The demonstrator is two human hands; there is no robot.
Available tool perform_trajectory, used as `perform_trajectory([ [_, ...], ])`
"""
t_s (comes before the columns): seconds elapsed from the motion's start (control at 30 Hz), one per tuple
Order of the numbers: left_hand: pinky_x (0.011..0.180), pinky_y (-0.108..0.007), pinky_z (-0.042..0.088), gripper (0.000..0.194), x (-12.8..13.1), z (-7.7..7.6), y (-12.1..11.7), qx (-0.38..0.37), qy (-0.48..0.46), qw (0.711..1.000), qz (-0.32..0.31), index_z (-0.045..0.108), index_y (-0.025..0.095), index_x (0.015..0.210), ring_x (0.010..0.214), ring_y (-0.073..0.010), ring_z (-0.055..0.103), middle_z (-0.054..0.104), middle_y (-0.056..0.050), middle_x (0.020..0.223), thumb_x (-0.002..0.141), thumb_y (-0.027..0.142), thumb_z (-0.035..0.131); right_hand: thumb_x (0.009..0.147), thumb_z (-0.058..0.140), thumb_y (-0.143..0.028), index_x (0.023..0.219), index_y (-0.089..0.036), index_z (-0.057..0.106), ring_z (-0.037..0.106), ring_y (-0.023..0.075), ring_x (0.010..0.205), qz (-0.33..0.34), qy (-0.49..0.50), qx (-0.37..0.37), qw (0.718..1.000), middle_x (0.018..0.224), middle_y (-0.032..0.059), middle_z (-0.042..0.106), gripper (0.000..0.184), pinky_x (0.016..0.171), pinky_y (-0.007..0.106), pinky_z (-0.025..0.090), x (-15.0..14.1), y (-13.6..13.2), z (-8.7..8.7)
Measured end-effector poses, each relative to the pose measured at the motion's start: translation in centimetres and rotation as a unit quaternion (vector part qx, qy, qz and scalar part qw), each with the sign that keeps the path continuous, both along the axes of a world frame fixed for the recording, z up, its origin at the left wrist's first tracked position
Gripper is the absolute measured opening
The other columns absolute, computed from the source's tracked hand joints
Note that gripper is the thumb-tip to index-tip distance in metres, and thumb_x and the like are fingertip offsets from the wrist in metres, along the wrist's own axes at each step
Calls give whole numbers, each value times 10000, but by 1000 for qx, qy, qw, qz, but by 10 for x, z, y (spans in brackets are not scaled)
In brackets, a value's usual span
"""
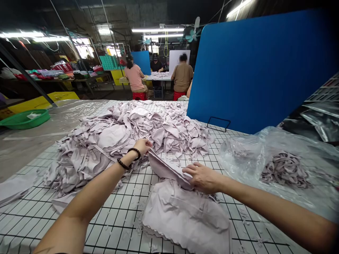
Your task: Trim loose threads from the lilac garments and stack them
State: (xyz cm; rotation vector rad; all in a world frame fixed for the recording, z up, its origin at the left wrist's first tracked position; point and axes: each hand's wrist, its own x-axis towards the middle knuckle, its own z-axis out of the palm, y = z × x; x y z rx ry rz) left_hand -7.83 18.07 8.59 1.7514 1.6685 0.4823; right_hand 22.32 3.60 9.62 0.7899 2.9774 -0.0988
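Note:
My left hand, with dark bead bracelets at the wrist, pinches the far left corner of a folded pale pinkish-grey fabric piece. At the piece's near right end is my right hand, its fingers bent over the fabric's edge and its thumb hidden. The piece slants above a flat stack of the same fabric, which has a scalloped left edge. Close beyond my left hand lies a large loose heap of fabric pieces.
A grid-patterned table carries small fabric scraps. At right stand a big blue board and a clear plastic bag beside coiled fabric strips. A green basin is at far left. Several people sit at another table beyond.

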Motion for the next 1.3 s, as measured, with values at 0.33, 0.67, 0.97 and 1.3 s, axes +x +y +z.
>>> perform_trajectory([
  [0.33,513,-170,478,128,0,76,46,1,-11,989,-145,695,149,754,537,-109,605,629,10,562,660,123,613,818,537,-458,827,-187,609,532,160,692,-341,256,-74,902,830,50,599,280,590,275,419,80,47,68],
  [0.67,473,-195,384,167,40,99,48,-4,65,943,-327,587,139,509,468,-104,510,577,-8,503,647,176,501,725,557,-650,895,-178,602,585,179,723,-391,332,-187,838,774,45,637,504,657,283,433,128,57,98],
  [0.97,445,-190,283,419,42,70,7,72,30,919,-386,510,147,566,514,-78,431,494,25,577,636,517,692,665,663,-590,868,-167,607,575,169,667,-419,340,-251,804,724,43,632,472,593,270,426,137,53,94],
  [1.3,531,-205,433,416,69,102,57,64,-186,939,-283,492,146,942,565,-102,560,564,40,618,660,320,743,676,689,-500,1126,-122,558,560,125,556,-475,389,-168,771,628,35,623,602,559,279,395,151,59,118],
])
